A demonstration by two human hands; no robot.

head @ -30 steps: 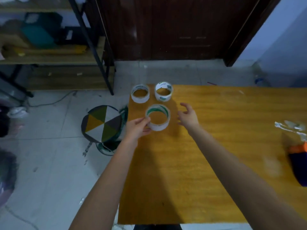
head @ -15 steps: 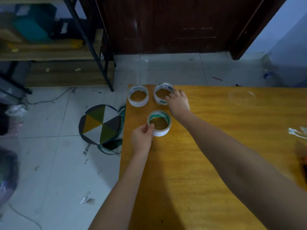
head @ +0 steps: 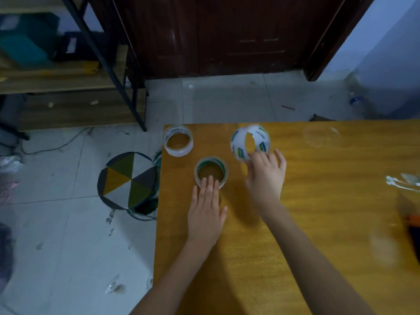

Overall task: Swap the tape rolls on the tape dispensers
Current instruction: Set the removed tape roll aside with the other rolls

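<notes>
Three tape rolls are near the far left corner of the yellow wooden table (head: 318, 212). A white-cored roll (head: 178, 143) lies flat at the corner. A roll with a green inner rim (head: 211, 171) lies flat just in front of it; the straight fingertips of my left hand (head: 205, 210) rest on its near rim. My right hand (head: 266, 176) holds the third roll (head: 250, 142), white with green and blue labels, tilted up on edge and lifted off the table. An orange and dark object (head: 412, 228), blurred, sits at the right edge.
A crumpled strip of clear tape (head: 402, 180) lies on the table at right. Beside the table's left edge stands a round stool (head: 127, 180) with a patterned seat. A wooden shelf rack (head: 68, 71) and a dark door (head: 227, 35) are beyond.
My right hand has picked up the labelled roll and carried it to the right, tilting it on edge. My left hand has flattened, its fingertips now on the green-rimmed roll.
</notes>
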